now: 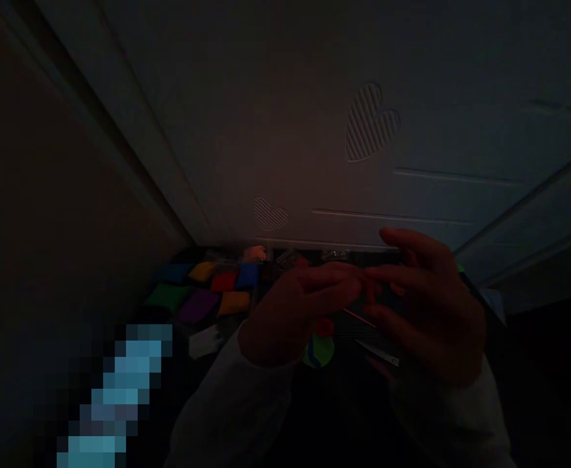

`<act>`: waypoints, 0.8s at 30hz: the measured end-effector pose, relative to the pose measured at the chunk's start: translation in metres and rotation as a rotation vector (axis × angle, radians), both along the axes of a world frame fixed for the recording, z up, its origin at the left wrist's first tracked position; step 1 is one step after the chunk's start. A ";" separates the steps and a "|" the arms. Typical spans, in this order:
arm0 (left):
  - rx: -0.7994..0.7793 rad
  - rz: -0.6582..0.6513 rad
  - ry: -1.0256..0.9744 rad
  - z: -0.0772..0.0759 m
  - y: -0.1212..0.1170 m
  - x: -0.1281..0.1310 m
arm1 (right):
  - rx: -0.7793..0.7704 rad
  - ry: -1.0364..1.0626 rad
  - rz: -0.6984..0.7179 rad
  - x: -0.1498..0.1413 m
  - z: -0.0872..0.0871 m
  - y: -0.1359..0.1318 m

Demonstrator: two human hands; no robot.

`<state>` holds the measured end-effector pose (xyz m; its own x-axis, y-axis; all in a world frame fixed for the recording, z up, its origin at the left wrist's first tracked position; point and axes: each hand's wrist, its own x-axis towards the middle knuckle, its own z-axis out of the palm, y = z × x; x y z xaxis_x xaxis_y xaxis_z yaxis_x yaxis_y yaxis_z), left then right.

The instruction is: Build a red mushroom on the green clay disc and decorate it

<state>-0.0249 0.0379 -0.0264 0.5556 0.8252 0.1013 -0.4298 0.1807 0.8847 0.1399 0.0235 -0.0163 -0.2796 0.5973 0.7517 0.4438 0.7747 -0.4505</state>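
The light is very dim. My left hand comes in from the left with its fingers pressed together, their tips meeting a small reddish piece. Thumb and a finger of my right hand pinch that same piece from the right, while its index finger is raised away. The piece looks soft like modelling clay, but its exact kind is too dark to tell. Beneath the hands lie a green disc with a blue strip on it, a red round piece, a thin pink stick and scissors.
Several coloured packets, among them a purple one and a green one, lie at the left. Near them is a white torn-edged piece. A pale panel with raised hearts rises behind. A pixelated bright patch covers the lower left.
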 end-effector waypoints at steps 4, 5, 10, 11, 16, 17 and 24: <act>0.010 -0.034 -0.037 -0.005 0.002 0.001 | -0.010 0.009 0.014 -0.001 0.000 -0.001; 0.013 -0.042 -0.044 -0.006 0.003 0.001 | -0.008 0.005 0.014 -0.001 0.000 -0.001; 0.027 -0.029 -0.025 -0.007 0.004 0.002 | -0.002 0.016 0.015 -0.002 0.000 -0.002; 0.026 -0.025 -0.021 -0.007 0.004 0.002 | -0.007 0.020 0.014 -0.003 0.000 -0.002; 0.008 0.016 0.017 -0.007 0.000 0.001 | 0.011 0.007 -0.002 -0.002 -0.001 -0.001; 0.013 0.034 0.019 -0.007 0.000 0.000 | 0.014 0.008 0.001 -0.001 -0.001 -0.002; 0.017 0.081 0.039 -0.003 -0.002 -0.002 | 0.035 -0.115 -0.077 0.001 0.002 -0.003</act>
<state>-0.0267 0.0359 -0.0297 0.4906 0.8661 0.0955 -0.4073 0.1311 0.9038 0.1413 0.0204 -0.0144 -0.3197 0.5941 0.7381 0.5495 0.7509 -0.3664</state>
